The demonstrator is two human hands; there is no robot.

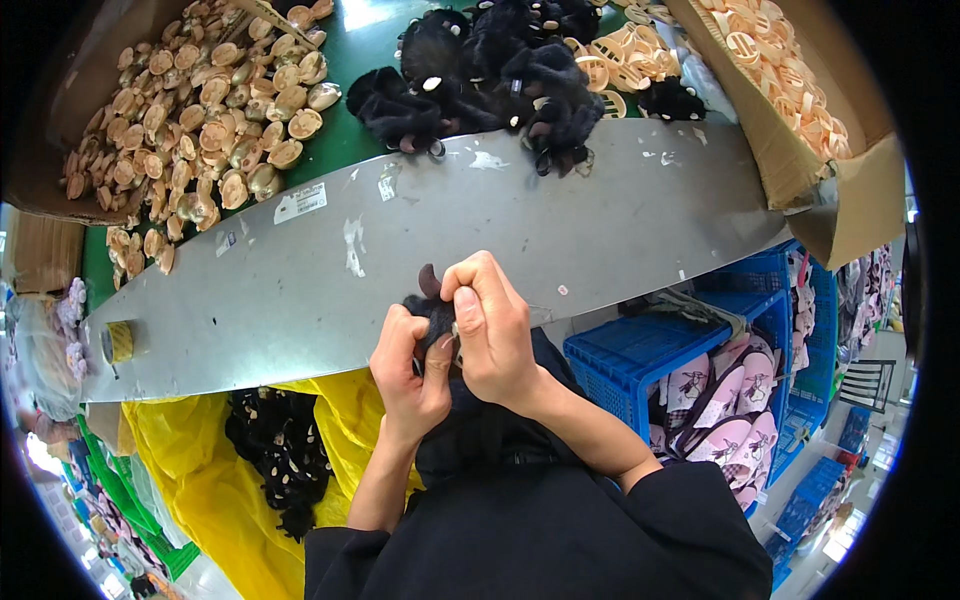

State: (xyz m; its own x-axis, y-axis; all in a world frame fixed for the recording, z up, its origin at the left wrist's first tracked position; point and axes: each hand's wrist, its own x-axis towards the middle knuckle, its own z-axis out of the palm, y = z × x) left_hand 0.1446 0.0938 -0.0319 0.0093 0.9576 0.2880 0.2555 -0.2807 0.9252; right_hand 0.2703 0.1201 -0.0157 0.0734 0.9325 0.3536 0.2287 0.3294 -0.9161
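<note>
Both hands are closed on a small black plush piece [436,316] at the front edge of the grey metal table [600,215]. A curved brown ear-like flap sticks up from it, between the hands. My left hand [410,378] pinches its left side, thumb and fingers pressed together. On the other side my right hand [492,338] grips it with curled fingers and the thumb laid across. The fingers hide much of the piece. Beyond them, at the far edge of the metal, lies a pile of similar black plush pieces [545,95].
A box at far left spills gold-and-beige plastic shells [215,125]. Beige plastic parts fill a cardboard box [790,150] at far right. A yellow bag [175,450] of black plush pieces hangs below left; a blue crate [625,375] of pink slippers stands right. Yellow tape [120,342] lies left.
</note>
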